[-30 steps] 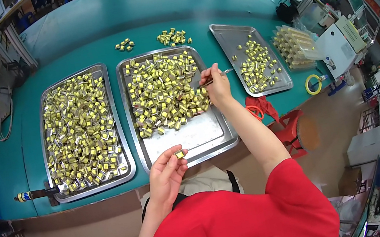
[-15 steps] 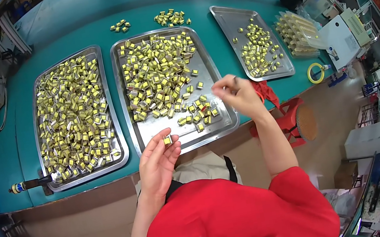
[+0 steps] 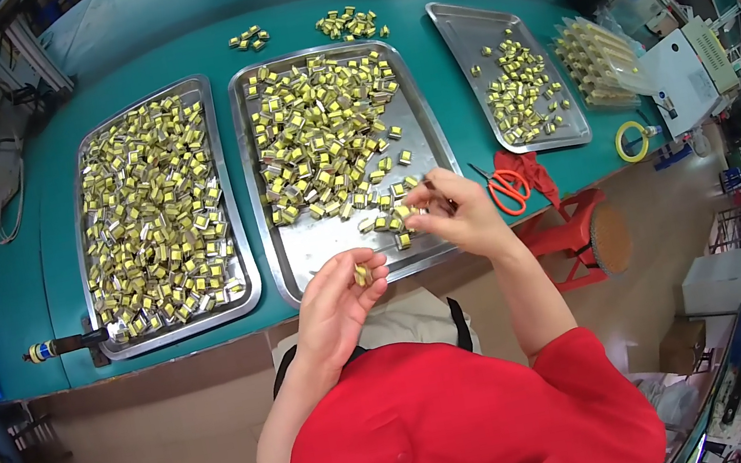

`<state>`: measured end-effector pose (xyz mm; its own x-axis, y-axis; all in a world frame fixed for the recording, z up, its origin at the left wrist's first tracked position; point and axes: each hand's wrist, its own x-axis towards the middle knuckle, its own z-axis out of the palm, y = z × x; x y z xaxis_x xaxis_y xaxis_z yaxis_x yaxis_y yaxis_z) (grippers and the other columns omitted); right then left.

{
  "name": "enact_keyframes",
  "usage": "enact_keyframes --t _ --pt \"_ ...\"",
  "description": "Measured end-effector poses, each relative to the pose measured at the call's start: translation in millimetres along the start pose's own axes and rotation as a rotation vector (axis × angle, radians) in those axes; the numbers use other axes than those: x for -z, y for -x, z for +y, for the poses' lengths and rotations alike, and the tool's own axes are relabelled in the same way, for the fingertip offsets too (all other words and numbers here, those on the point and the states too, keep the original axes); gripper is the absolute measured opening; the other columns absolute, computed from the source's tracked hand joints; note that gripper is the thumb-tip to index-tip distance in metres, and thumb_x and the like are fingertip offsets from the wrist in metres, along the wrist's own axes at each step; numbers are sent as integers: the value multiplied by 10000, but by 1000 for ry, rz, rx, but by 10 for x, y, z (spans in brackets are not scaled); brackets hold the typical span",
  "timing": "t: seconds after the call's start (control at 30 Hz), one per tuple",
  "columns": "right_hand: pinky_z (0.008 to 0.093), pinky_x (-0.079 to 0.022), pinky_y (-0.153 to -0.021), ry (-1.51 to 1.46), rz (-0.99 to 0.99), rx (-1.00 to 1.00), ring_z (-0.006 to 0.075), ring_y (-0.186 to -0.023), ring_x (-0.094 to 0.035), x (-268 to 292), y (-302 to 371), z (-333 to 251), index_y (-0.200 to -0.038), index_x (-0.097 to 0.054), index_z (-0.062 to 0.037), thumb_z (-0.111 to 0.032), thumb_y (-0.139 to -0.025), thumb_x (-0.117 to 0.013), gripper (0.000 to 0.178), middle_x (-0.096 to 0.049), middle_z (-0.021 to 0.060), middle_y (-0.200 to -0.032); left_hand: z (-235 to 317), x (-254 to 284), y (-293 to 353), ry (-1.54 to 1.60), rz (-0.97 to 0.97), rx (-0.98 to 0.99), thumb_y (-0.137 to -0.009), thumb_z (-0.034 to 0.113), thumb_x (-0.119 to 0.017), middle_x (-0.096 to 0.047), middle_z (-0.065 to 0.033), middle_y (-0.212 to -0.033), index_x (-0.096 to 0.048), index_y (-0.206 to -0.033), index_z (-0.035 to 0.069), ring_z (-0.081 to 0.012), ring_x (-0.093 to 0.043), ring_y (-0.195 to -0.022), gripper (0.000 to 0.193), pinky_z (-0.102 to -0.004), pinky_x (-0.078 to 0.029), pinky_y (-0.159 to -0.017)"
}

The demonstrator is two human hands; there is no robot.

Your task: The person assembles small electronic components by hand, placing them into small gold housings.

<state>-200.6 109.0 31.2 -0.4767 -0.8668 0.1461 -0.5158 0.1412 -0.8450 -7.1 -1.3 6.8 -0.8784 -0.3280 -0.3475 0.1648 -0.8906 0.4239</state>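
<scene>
My left hand [image 3: 336, 305] is closed on a small yellow-taped transformer [image 3: 362, 275], held in the fingers over the near edge of the middle metal tray [image 3: 321, 258]. My right hand [image 3: 462, 215] reaches over that tray's near right part, thumb and fingers curled together. Whether a piece sits between those fingertips I cannot make out. Just beside them lies a small loose group of the same transformers [image 3: 385, 221]. A large heap of transformers [image 3: 323, 131] covers the far and left part of the tray.
A left tray [image 3: 247, 253] is heaped with transformers; a right tray [image 3: 453, 23] holds fewer. Orange-handled scissors [image 3: 510, 192] lie by a red cloth [image 3: 534, 173]. Two small piles sit at the back. A yellow tape roll [image 3: 631, 142] and a red stool [image 3: 565, 237] are at right.
My right hand has come left and nearer, down to the loose transformers, uncovering the scissors. My left hand has turned its transformer slightly. The whole view has shifted a little.
</scene>
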Motion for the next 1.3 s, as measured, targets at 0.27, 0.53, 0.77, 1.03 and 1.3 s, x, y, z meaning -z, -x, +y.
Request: enact_keyframes --t 0.27,0.53,0.77,1.03,1.3 --pt "179 -329 -545 -469 -192 -53 28 -622 -419 -102 224 -266 -1038 -632 -6 -47 -749 -722 306 -536 -19 -807 -78 -58 -69 -162 -157 30 -916 126 -543 -582 -41 -883 -535 -1140 -1 -75 -477 -686 258 -212 -390 -600" --pt "169 -374 -563 -627 -57 -27 27 -631 -468 -321 430 -152 -1053 -577 41 71 -757 -669 311 -535 51 -928 -110 -111 16 -307 -84 -206 -857 44 -608 -584 -39 -892 -549 -1071 6 -63 -459 -675 225 -192 -374 -586" --pt "165 -357 -557 -731 -28 -80 25 -636 -463 -380 466 -198 -1017 -574 38 81 -755 -662 280 -523 49 -921 -118 -101 26 -364 -84 -239 -855 47 -613 -580 -31 -897 -560 -1100 2 -61 -454 -676 254 -191 -363 -584" --pt "179 -318 -501 -181 122 12 27 -580 -406 -274 417 -348 -945 -624 -4 46 -725 -689 235 -552 20 -892 -105 -42 -16 -224 -85 -78 -905 76 -551 -602 -64 -992 -516 -1231 -14 -48 -444 -705 340 -184 -376 -588" --pt "298 -430 -584 535 205 -65 188 -654 -523 142 259 178 -971 -615 -2 -72 -698 -730 305 -570 78 -852 -67 39 -59 58 -272 17 -948 138 -478 -580 -129 -1068 -462 -1267 -39 -66 -405 -700 365 -175 -356 -570"
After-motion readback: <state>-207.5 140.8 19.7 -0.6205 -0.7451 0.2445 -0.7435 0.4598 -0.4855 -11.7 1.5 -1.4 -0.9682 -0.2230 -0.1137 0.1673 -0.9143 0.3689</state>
